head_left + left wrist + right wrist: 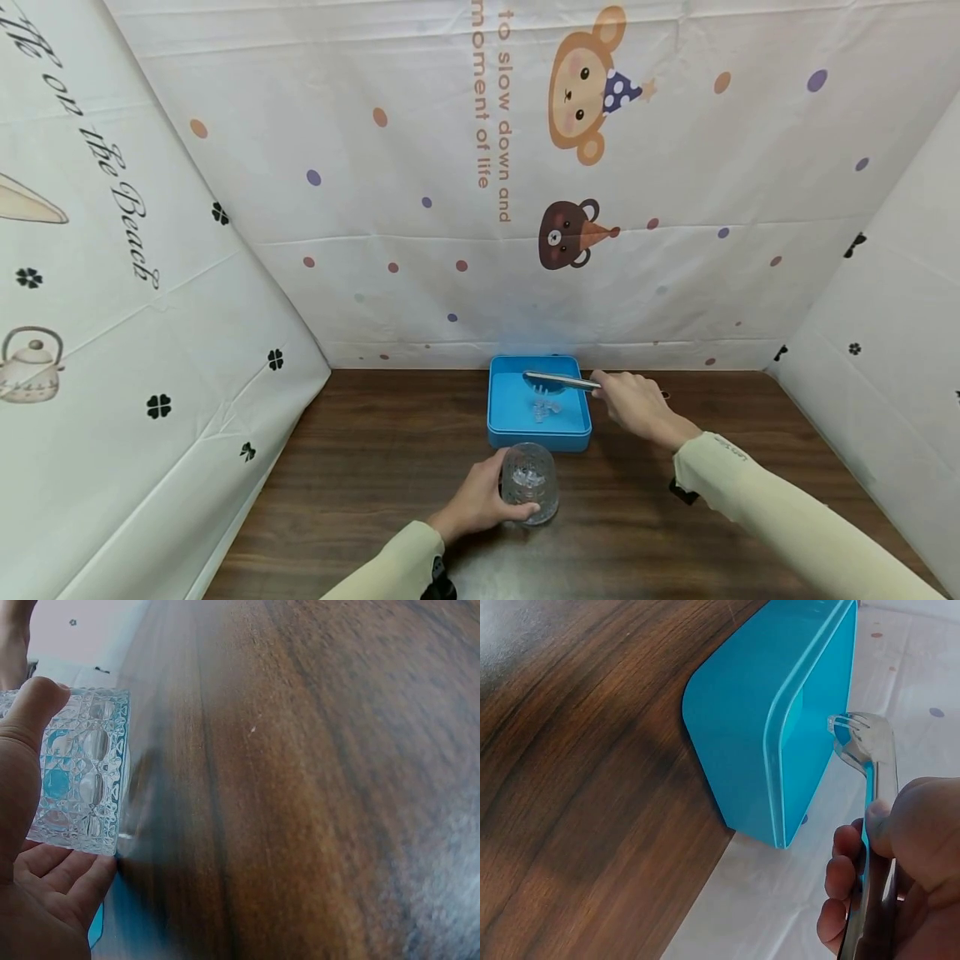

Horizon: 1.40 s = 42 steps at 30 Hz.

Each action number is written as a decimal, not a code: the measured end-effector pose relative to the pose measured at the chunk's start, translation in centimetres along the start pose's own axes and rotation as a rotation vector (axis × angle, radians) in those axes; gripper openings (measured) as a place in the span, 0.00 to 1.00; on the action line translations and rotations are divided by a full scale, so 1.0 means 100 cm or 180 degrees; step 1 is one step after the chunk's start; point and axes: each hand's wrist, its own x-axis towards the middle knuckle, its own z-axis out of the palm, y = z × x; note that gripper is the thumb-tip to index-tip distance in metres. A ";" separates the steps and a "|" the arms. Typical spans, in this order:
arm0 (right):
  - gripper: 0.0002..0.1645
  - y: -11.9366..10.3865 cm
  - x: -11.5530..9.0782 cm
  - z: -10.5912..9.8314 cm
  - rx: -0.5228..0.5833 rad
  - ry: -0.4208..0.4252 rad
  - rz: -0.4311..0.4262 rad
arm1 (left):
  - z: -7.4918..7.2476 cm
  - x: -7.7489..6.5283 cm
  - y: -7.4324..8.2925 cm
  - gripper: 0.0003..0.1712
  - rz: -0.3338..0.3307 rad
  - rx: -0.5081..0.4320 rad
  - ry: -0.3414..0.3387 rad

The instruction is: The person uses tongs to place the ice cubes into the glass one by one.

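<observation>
My left hand [478,498] grips a clear, patterned glass [534,496] on the dark table, thumb on the near side and fingers round the far side. Pale glints show inside the glass. In the left wrist view, the faceted wall of the glass [94,772] lies between thumb and fingers. My right hand [636,405] holds metal tongs [564,381] by the handles, their tips over the blue tray [538,442]. Several clear, ice-like pieces [542,410] lie in that tray. In the right wrist view, the claw-shaped tips of the tongs [877,739] are close together beside the tray's rim.
The brown wooden table [375,467] meets a white printed sheet [420,292] right behind the tray. More sheet hangs on the left and right sides. The glass stands just in front of the tray.
</observation>
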 end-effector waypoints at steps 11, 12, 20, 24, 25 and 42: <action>0.03 0.003 -0.007 -0.009 0.0233 0.0094 -0.0154 | -0.001 0.000 0.002 0.45 -0.0040 -0.0019 -0.0020; 0.03 0.003 -0.008 -0.011 0.0251 0.0097 -0.0166 | -0.001 -0.001 0.002 0.45 -0.0036 -0.0018 -0.0016; 0.08 0.003 -0.024 -0.022 0.0345 0.0118 -0.0197 | 0.000 0.000 0.000 0.45 -0.0018 -0.0006 0.0000; 0.09 -0.001 -0.034 -0.030 0.0375 0.0183 -0.0308 | 0.000 0.000 0.000 0.45 -0.0021 -0.0016 -0.0006; 0.08 -0.003 -0.037 -0.032 0.0375 0.0209 -0.0336 | 0.000 0.000 0.001 0.46 -0.0031 -0.0021 -0.0012; 0.10 -0.024 -0.066 -0.029 0.0306 0.0418 -0.0847 | 0.000 0.000 0.000 0.45 0.0047 -0.0023 0.0019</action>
